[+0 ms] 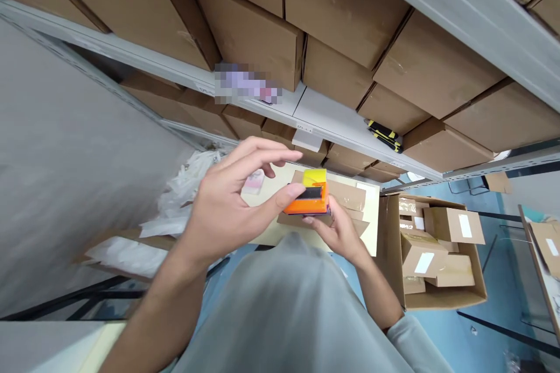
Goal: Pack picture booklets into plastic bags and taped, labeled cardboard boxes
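Note:
A small orange and yellow device [311,195] with a black strip on top is held above a pale yellow table [371,227]. My right hand [339,233] grips it from below, partly hidden by my grey-clad torso. My left hand [231,201] reaches in from the left, thumb tip touching the device's left end and fingers spread above it. Flattened brown cardboard [347,195] lies on the table under the device.
Metal shelves [324,119] stacked with brown cartons rise ahead. A yellow-black utility knife [385,135] lies on the shelf edge. An open carton [437,250] of small labelled boxes stands on the blue floor at right. White plastic wrapping [188,186] is heaped at left.

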{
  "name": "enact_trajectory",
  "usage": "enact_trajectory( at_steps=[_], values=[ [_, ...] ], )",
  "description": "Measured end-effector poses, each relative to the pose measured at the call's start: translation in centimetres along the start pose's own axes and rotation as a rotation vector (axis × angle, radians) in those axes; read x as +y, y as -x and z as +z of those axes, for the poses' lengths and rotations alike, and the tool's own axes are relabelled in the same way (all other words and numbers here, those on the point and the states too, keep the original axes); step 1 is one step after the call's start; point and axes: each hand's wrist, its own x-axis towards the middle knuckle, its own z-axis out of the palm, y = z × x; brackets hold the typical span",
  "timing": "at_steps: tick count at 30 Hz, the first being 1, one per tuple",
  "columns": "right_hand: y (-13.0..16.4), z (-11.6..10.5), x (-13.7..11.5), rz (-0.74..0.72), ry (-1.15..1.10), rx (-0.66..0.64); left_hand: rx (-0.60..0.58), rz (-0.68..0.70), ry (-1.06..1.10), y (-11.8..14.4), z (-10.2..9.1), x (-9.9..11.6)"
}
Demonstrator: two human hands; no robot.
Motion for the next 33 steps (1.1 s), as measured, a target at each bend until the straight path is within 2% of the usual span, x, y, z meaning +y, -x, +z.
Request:
enact_trajectory(
  at_steps=[4, 9, 13, 19, 21, 24, 27, 31, 33],
  values=[
    [0.8, -0.9, 0.1, -0.054, 0.041, 0.051, -0.145, 0.081, -0.027, -1.2, -0.5, 1.1],
    [1.4, -2.0, 0.1, -0.110, 0.122, 0.060, -0.213, 0.028, -0.010, -0.9, 0.2, 0.7],
    [1.7, -2.6, 0.6, -0.128, 0.165, 0.046, -0.191, -0.001, 0.012, -0.4, 1.1, 0.0],
    [2.1, -3.3, 1.4, -0.078, 0.178, 0.017, -0.193, -0.051, 0.079, 0.1, 1.6, -0.6],
    [2.2, -3.4, 1.6, -0.073, 0.181, 0.029, -0.141, -0.024, 0.041, 0.3, 1.9, -0.5],
    [2.3, -3.5, 1.8, -0.090, 0.201, 0.052, -0.055, 0.100, -0.033, 0.8, 2.4, -0.1],
    [2.4, -3.5, 2.0, -0.123, 0.209, 0.063, -0.070, 0.157, -0.044, 1.2, 2.6, 0.0],
    [2.6, -3.4, 2.0, -0.135, 0.219, 0.078, -0.125, 0.016, -0.039, 1.7, 2.9, -0.4],
    [2.8, -3.5, 1.6, -0.097, 0.238, 0.046, -0.101, -0.039, -0.038, 2.0, 3.2, -0.5]
  ],
)
